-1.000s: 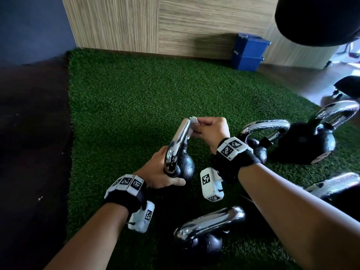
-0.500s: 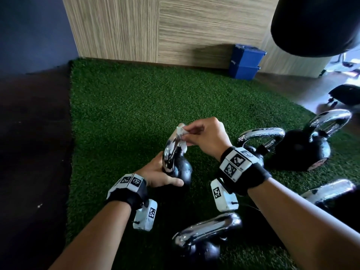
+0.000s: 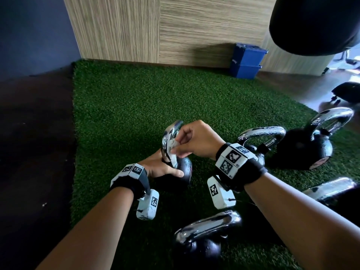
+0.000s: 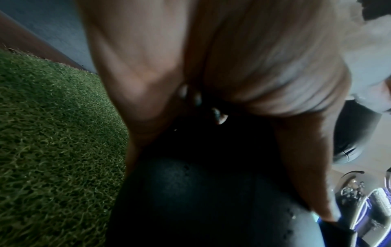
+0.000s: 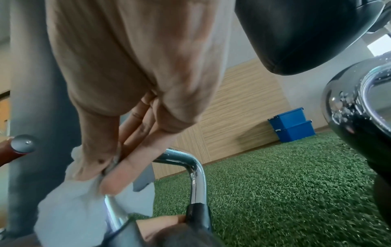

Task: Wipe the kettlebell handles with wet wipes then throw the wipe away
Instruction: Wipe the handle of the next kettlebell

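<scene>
A small black kettlebell (image 3: 184,170) with a chrome handle (image 3: 169,139) stands on the green turf. My left hand (image 3: 161,168) wraps around its black ball (image 4: 190,200) from the left, thumb across the front. My right hand (image 3: 191,142) pinches a crumpled white wet wipe (image 3: 172,146) against the near leg of the handle. In the right wrist view the wipe (image 5: 69,197) is bunched between thumb and fingers on the chrome leg (image 5: 115,212). The handle's far leg (image 5: 197,180) shows bare and wet.
Other chrome-handled kettlebells stand close by: one at the front (image 3: 202,236), one to the right (image 3: 261,141), a large one further right (image 3: 309,149), another at the right edge (image 3: 331,190). Blue bins (image 3: 246,62) sit by the wood wall. A black punching bag (image 3: 315,22) hangs overhead.
My right hand has slid the wipe from the top of the handle down its near leg. The left hand has kept its hold on the ball.
</scene>
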